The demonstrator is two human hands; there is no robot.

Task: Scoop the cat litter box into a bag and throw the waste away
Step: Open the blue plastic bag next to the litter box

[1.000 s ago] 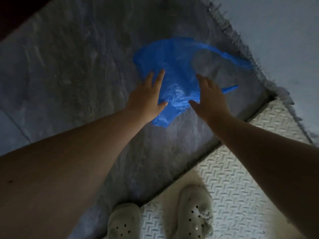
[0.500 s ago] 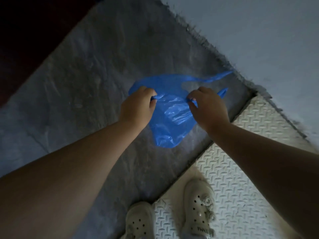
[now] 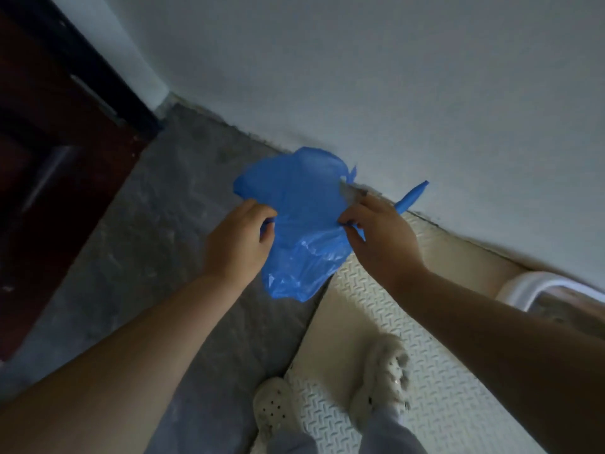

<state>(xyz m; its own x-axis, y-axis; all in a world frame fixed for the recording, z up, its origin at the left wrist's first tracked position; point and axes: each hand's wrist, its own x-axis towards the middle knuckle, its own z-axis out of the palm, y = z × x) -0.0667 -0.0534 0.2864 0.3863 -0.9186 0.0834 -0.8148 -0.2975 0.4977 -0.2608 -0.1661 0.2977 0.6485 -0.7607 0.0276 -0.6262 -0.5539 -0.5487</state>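
Lifted off the grey floor (image 3: 157, 244) since a moment ago, the blue bag (image 3: 304, 224) hangs between the left hand (image 3: 237, 244) and right hand (image 3: 381, 239), each pinching its rim, mouth facing away.

My left grip (image 3: 239, 244) hides its own fingertips, which curl round the edge of the bag (image 3: 301, 198). Blue folds cover part of the fingers of my right grip (image 3: 379, 237). I cannot tell what the bag holds. It hides a corner of the mat (image 3: 435, 404). My right forearm covers part of a white rim (image 3: 537, 286), which the right edge cuts off. The door (image 3: 49, 158) runs off the left edge. My right shoe (image 3: 386, 371) is blurred. My legs (image 3: 389, 434) leave at the bottom.
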